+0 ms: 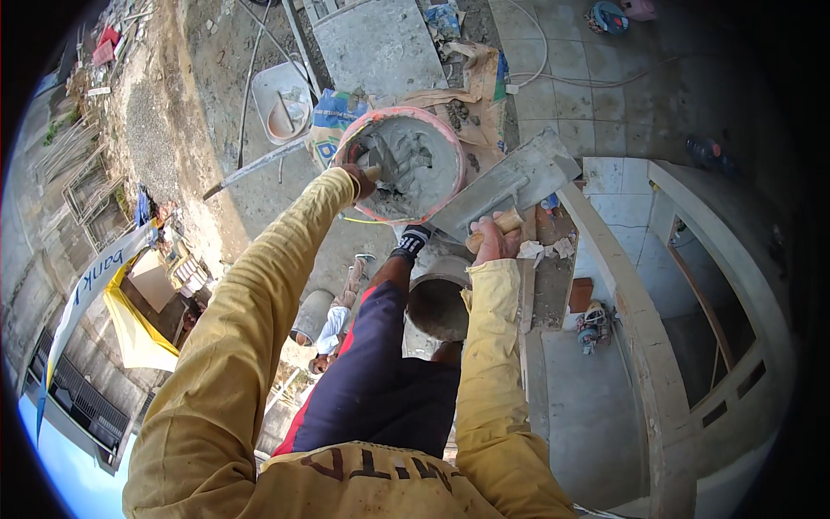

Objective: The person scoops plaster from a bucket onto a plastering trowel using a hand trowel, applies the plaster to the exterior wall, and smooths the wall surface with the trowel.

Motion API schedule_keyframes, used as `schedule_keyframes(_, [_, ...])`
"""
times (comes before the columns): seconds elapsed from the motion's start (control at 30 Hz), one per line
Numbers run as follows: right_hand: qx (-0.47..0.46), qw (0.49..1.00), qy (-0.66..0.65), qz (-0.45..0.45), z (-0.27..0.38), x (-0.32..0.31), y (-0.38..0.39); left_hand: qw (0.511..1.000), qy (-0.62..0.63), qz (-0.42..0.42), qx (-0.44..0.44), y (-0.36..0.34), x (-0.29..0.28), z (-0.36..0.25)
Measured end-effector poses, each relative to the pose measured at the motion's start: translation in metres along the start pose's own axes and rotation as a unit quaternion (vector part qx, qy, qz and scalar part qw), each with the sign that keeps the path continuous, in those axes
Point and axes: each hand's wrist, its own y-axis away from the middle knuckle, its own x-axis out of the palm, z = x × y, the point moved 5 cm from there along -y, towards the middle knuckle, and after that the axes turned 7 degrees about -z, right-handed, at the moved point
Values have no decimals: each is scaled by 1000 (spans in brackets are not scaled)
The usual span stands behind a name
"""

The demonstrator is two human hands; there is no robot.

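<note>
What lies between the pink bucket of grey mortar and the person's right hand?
In the head view, a flat grey mortar-coated board lies between the round pink bucket of grey mortar and the right hand, which grips a wooden handle at the board's near edge.

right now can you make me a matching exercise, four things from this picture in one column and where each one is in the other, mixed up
Things:
1. bucket of grey mortar
2. wooden-handled float
3. trowel
4. shovel

Places:
a. lying on the ground left of the bucket
b. held in the right hand
c. held up in front, between the two hands
d. in the left hand, blade in the mortar

Pairs: 1-c, 2-b, 3-d, 4-a
</note>
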Motion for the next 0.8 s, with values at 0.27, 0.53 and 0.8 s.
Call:
schedule_keyframes(0.27, [-69, 962, 265, 0, 4, -142, 1, 940, 0, -341, -17, 86, 39, 21])
schedule_keyframes(0.53, [-63, 948, 312, 6, -15, -199, 31, 926, 70, -371, 16, 98, -4, -29])
schedule_keyframes(0.8, [-45, 952, 302, 31, -22, -189, 42, 894, -75, -439, 46, 55, 34, -63])
